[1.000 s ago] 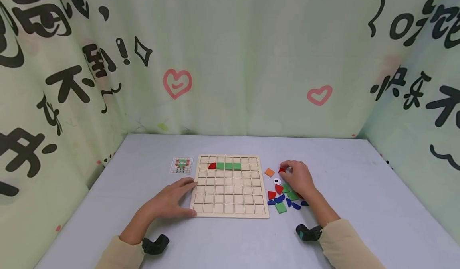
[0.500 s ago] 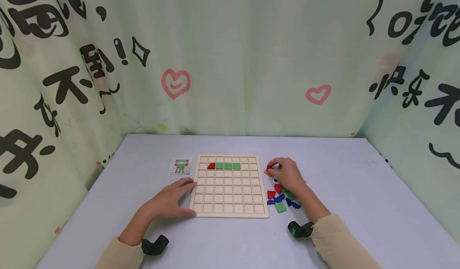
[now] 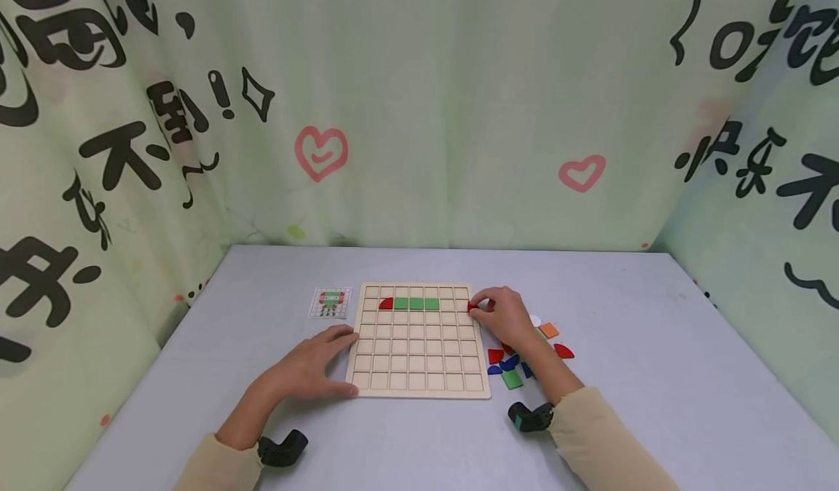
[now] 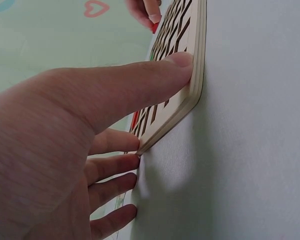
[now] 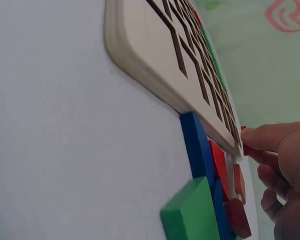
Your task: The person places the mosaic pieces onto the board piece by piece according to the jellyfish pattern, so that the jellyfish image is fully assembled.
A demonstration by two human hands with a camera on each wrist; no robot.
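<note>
- The red piece (image 3: 470,307) is at the board's right edge, level with the second row from the top; whether it touches the wood cannot be told.
- The right hand (image 3: 503,317) pinches it between thumb and finger.
- The board (image 3: 416,363) lies flat; its second row holds a red quarter (image 3: 387,304), then three green squares (image 3: 416,304) side by side.
- The left hand (image 3: 304,366) is spread wide, its thumb on the board's near left corner, a fingertip at the left edge.
- Right of the board, partly under the right forearm, lie loose pieces (image 3: 513,379), red, blue, green and orange.
- A patterned card (image 3: 331,302) lies just left of the board.
- All rest on a pale table (image 3: 419,440) before a curtain (image 3: 419,112) with black characters and hearts.
</note>
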